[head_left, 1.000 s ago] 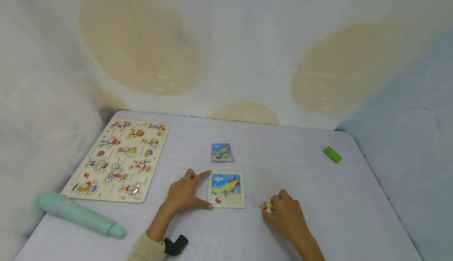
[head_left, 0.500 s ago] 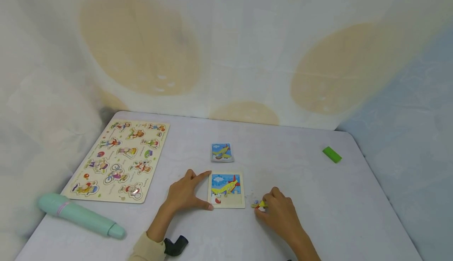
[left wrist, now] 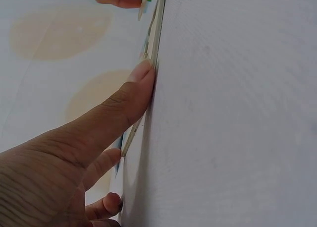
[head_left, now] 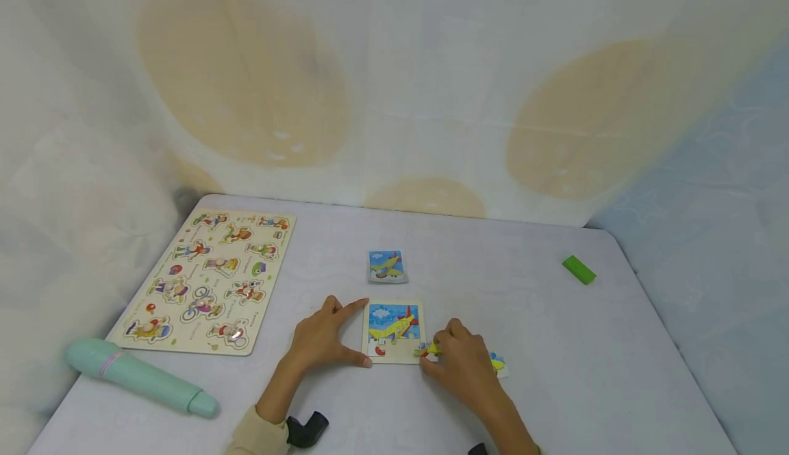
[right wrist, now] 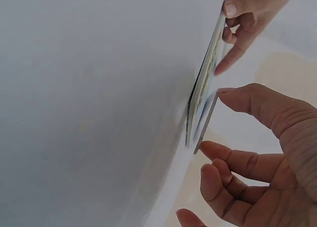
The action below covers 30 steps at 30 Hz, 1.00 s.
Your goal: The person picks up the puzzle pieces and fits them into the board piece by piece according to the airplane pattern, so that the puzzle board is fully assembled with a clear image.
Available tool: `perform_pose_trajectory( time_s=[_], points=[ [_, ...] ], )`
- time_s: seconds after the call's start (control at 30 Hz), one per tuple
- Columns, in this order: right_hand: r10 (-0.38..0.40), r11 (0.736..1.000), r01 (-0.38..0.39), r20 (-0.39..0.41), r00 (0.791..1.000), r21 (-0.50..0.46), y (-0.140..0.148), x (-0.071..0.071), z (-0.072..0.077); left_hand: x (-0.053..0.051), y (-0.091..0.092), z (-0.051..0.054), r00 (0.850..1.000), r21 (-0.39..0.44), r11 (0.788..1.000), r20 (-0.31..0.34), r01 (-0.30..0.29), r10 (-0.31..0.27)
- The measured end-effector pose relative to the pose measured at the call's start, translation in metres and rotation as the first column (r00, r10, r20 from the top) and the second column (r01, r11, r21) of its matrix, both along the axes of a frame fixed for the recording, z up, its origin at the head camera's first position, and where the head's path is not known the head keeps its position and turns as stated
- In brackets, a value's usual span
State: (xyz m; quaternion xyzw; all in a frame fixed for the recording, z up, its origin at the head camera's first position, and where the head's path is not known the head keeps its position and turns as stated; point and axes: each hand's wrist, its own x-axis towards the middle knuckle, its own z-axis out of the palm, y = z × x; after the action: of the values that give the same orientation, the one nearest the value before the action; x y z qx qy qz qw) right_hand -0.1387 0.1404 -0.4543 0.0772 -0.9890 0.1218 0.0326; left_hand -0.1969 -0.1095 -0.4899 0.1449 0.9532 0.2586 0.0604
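A small square wooden puzzle tray point(head_left: 403, 357) lies before me, with a yellow and red aeroplane picture over its upper and left parts. Bare wood shows along its lower right. My left hand point(head_left: 323, 337) rests at the tray's left side, index finger at the upper corner and thumb point(left wrist: 141, 81) at the lower one, both fairly straight. Between thumb and fingers my right hand point(head_left: 464, 362) pinches a puzzle piece point(head_left: 433, 349), held tilted at the tray's right edge; its edge shows in the right wrist view. Another puzzle piece point(head_left: 498, 364) lies partly hidden beyond the right hand.
Behind the tray sits a small block with the same aeroplane picture point(head_left: 387, 266). A large peg puzzle board point(head_left: 206, 280) and a mint-green wand-shaped object point(head_left: 142, 376) lie at left. A green block point(head_left: 579, 270) lies far right, and a black object point(head_left: 307, 429) is by the left wrist.
My right hand has moved left with the puzzle piece, from the table to the tray's right edge. The other loose piece has come into sight behind it. The left hand stays put.
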Motion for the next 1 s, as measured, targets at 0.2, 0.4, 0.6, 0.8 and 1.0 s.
perform_pose_trajectory(
  time_s=[0.2,0.4,0.6,0.8,1.0],
  points=[
    [0.036,0.999,-0.036,-0.026,0.999,0.010,-0.015,-0.006,-0.003,0.001,0.000,-0.001,1.000,-0.014,1.000,-0.016,0.004,-0.004],
    [0.064,0.998,-0.063,-0.029,0.998,0.026,-0.030,-0.010,-0.004,0.001,0.000,0.001,1.000,-0.018,1.000,0.001,-0.002,0.002],
    [0.092,0.996,-0.091,-0.042,0.995,0.025,-0.041,-0.014,-0.006,0.000,0.000,0.003,1.000,-0.013,1.000,0.016,-0.008,0.008],
    [0.102,0.994,-0.100,-0.032,0.994,0.047,-0.046,-0.015,-0.007,0.000,0.000,0.003,1.000,-0.008,1.000,0.012,-0.003,0.003],
    [0.138,0.984,-0.137,-0.003,0.990,0.112,-0.041,-0.005,-0.003,0.001,-0.001,0.003,1.000,-0.002,1.000,-0.003,0.002,-0.002]
  ],
)
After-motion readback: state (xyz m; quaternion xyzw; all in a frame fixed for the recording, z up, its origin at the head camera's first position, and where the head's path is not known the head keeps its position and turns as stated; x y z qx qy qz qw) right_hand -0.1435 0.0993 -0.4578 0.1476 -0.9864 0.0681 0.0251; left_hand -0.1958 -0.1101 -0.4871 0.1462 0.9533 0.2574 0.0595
